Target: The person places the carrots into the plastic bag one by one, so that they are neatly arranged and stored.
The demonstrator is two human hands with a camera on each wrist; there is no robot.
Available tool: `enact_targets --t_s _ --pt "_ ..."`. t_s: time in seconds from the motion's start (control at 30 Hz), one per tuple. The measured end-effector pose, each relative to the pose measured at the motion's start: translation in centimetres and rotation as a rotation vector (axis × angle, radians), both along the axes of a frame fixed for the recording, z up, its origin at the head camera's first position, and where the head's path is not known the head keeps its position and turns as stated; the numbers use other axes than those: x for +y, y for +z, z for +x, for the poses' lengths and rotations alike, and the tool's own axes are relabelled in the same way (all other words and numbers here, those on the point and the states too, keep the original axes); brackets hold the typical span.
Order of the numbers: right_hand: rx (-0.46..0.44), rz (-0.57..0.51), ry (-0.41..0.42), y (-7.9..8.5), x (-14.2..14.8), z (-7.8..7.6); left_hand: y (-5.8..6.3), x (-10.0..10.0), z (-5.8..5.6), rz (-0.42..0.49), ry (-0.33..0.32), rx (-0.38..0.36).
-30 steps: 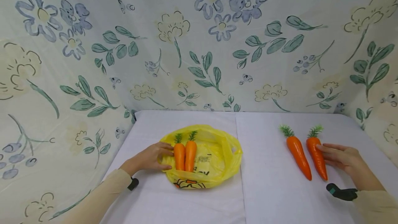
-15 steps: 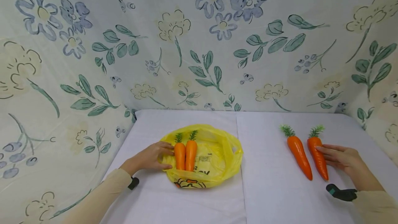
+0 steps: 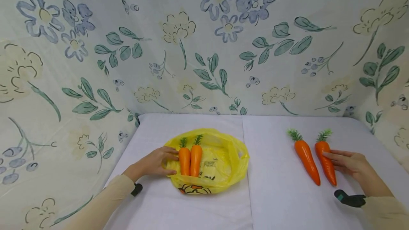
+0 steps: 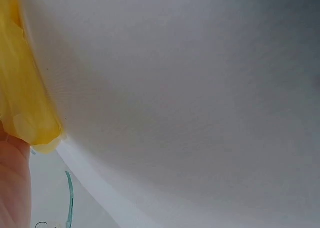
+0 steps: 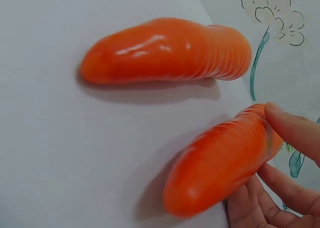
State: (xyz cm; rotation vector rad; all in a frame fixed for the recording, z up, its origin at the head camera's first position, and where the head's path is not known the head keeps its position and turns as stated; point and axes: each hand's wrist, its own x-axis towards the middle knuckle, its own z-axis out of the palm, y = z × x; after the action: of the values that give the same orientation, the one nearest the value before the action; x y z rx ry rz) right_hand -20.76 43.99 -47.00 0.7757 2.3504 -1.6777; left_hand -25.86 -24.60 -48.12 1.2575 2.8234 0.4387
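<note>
A yellow plastic bag (image 3: pixel 238 173) lies with its mouth spread wide in the head view. Inside, two orange toy carrots with green tops, a left one (image 3: pixel 184 160) and a right one (image 3: pixel 196 159), lie side by side. My left hand (image 3: pixel 156 160) holds the bag's left rim, its fingertips beside the nearer carrot. On the right, my right hand (image 3: pixel 351 162) pinches the rightmost carrot (image 3: pixel 326 164) between thumb and fingers. Another carrot (image 3: pixel 307 162) lies just left of it. In the right wrist view the pinched carrot (image 5: pixel 215 163) shows its blunt tip toward the camera.
A white cloth (image 3: pixel 274 194) covers the table, with a seam between the bag and the right-hand carrots. Floral fabric (image 3: pixel 191 45) hangs behind and at both sides. Dark straps with small devices sit on both wrists.
The right hand's fingers have shifted slightly further over the rightmost carrot. The left hand, the bag and the other carrots look the same.
</note>
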Motion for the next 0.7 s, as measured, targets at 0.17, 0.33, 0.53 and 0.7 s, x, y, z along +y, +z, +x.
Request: enact_targets --t_s 0.17,0.33,0.53,0.7 --pt "-0.016 0.026 -0.005 -0.1 -0.2 -0.1 -0.1 0.0 0.0 0.007 -0.004 0.008" --pt "-0.04 0.031 -0.02 -0.1 -0.4 -0.2 -0.1 0.0 0.0 0.005 -0.002 0.006" --pt "-0.06 0.077 -0.025 -0.7 -0.4 -0.5 -0.2 -0.1 -0.1 0.0 0.01 -0.005" --pt "-0.055 0.115 -0.02 -1.4 0.0 -0.9 -0.3 -0.1 -0.1 0.004 0.011 -0.005"
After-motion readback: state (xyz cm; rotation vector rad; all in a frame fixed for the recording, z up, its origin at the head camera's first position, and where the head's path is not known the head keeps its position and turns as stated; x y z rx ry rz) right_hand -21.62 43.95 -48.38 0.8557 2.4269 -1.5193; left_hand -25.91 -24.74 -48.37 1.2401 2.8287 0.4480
